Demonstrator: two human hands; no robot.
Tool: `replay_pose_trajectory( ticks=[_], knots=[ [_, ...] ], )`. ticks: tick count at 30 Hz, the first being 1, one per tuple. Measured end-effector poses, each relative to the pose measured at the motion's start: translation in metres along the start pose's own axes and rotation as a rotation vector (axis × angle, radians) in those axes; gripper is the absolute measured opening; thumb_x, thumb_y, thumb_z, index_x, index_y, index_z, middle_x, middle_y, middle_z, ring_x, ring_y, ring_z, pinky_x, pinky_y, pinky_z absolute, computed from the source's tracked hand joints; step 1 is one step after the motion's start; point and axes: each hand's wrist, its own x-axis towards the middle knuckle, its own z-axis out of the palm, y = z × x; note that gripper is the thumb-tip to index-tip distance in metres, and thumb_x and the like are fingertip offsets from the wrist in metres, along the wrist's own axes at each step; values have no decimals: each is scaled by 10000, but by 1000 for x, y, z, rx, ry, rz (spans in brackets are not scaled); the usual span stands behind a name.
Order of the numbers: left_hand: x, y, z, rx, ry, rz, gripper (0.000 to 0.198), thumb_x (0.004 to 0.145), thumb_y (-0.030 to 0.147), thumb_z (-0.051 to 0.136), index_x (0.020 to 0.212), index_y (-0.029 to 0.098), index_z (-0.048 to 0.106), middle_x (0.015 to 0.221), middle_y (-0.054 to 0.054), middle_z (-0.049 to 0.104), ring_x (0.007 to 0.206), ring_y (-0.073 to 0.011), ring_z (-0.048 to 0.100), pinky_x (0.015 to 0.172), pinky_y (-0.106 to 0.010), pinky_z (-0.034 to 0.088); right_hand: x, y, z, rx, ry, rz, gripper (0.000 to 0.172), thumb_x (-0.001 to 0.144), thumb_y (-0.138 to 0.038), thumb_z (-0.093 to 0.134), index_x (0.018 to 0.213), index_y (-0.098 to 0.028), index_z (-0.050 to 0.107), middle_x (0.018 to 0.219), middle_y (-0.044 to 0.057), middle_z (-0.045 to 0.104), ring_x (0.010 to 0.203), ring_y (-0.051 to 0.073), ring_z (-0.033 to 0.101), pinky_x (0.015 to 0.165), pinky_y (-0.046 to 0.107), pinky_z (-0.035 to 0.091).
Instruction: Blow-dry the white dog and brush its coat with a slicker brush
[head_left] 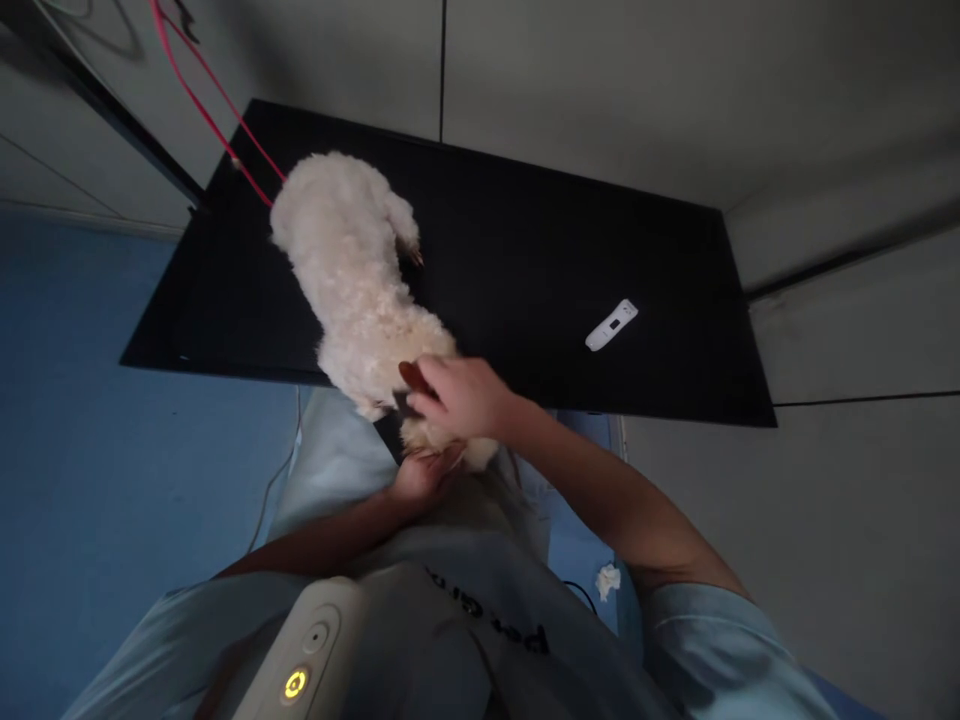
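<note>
A cream, curly-coated dog (345, 250) is on the black table, its head end at the near edge against my apron. My right hand (461, 395) is over the dog's head, fingers curled around a small brown-and-dark item (411, 377) too blurred to name. Below it, my left hand (424, 475) is against the underside of the dog's head; its fingers are partly hidden by fur. A white clipper-like device (612, 325) lies on the table to the right, apart from both hands.
The black table (525, 250) has a post at its left edge. Pink cords (202, 105) run down to the dog's far end. A white device (307, 650) with a yellow light is close below the camera. Crumpled tissue (608, 580) lies at the lower right.
</note>
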Motion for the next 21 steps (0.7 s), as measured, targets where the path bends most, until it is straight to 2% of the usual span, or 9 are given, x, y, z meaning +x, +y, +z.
replay_pose_trajectory(
  ticks=[2,6,10,11,13,15,18,19,21],
  knots=[
    [-1,0,-1,-5,-15,-9,396,1015,274,423,1342,134,599,967,-135,773,788,-266,743,734,-375,606,-1,1,-2,-66,-2,54,166,923,-377,590,945,-215,563,936,86,680,860,250,627,774,368,446],
    [-1,1,-4,-12,-16,-24,387,1016,244,414,1349,153,590,1081,-132,770,868,-267,750,777,-371,609,-3,1,-9,-76,333,108,201,970,-384,511,1055,-206,551,1020,119,667,916,252,631,834,372,466],
    [-2,1,-8,26,8,10,368,1011,223,401,1300,140,611,872,-103,770,752,-248,733,709,-350,598,-5,2,-3,-14,61,109,167,904,-369,599,929,-218,532,853,64,665,750,221,616,720,346,458],
    [-3,2,-9,36,19,9,359,1008,227,413,1293,137,612,882,-106,771,737,-245,728,689,-347,593,-6,5,-1,1,89,162,155,903,-354,594,920,-217,525,846,64,667,747,221,619,714,346,457],
    [-7,4,-10,35,55,-22,345,994,246,455,1283,135,608,955,-119,772,759,-247,728,682,-346,587,-9,13,4,58,324,239,136,927,-341,545,953,-210,519,897,81,678,806,224,642,761,356,470],
    [-13,5,-14,-32,123,-97,317,968,276,506,1235,144,614,1003,-121,765,789,-238,729,703,-335,586,-15,24,8,183,416,194,160,932,-365,533,980,-214,515,885,64,681,816,210,655,778,346,481],
    [-24,-1,-30,-247,242,-286,231,935,338,554,1069,167,632,829,-55,740,623,-159,671,584,-257,542,-24,39,20,419,225,160,170,890,-385,575,913,-226,520,742,-2,646,689,169,634,674,297,474],
    [-27,-5,-39,-302,282,-360,222,926,360,572,1026,170,630,757,-27,714,556,-133,628,529,-231,507,-26,43,25,475,257,202,177,884,-393,579,902,-227,521,731,-8,642,672,162,628,656,291,471],
    [-35,-16,-61,-335,370,-474,240,901,396,615,976,168,630,644,18,647,481,-103,549,474,-205,449,-29,46,36,531,516,273,196,896,-415,563,936,-226,529,798,10,663,719,164,642,698,304,490]
  ],
)
